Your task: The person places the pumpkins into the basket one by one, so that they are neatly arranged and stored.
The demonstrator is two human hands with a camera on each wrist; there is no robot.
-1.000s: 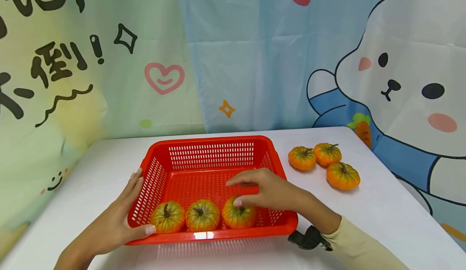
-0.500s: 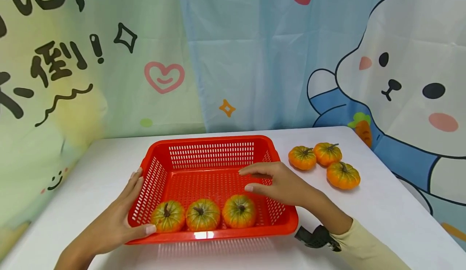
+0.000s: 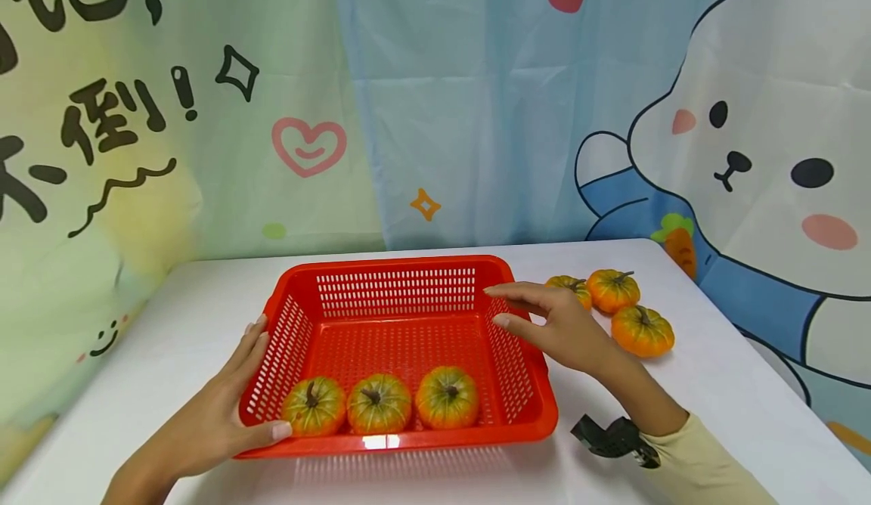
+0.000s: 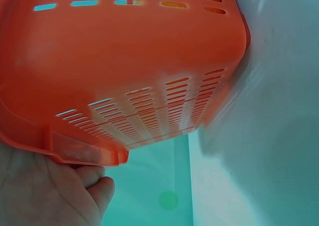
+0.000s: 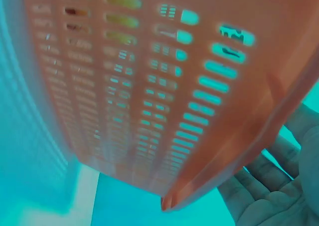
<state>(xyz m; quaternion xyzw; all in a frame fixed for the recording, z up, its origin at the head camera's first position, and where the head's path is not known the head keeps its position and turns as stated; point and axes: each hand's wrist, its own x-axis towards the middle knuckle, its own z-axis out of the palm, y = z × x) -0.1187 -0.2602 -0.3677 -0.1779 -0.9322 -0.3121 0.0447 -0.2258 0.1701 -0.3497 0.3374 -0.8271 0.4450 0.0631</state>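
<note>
A red plastic basket with slotted walls stands on the table. Along its near side sit three small orange-green pumpkins: left, middle and right. My left hand holds the basket's near left corner, thumb over the front rim and fingers along the left side; the left wrist view shows fingers under the rim. My right hand hovers over the basket's right rim, thumb and fingers apart with nothing between them. In the right wrist view its fingers show beyond the rim.
To the right of the basket, three more small pumpkins lie grouped on the white table: one partly behind my right hand, one farther back, one nearer. A printed curtain hangs behind the table.
My right hand has left the right-hand pumpkin in the basket and moved right and back, up to the right rim. My left hand and the basket stay put.
</note>
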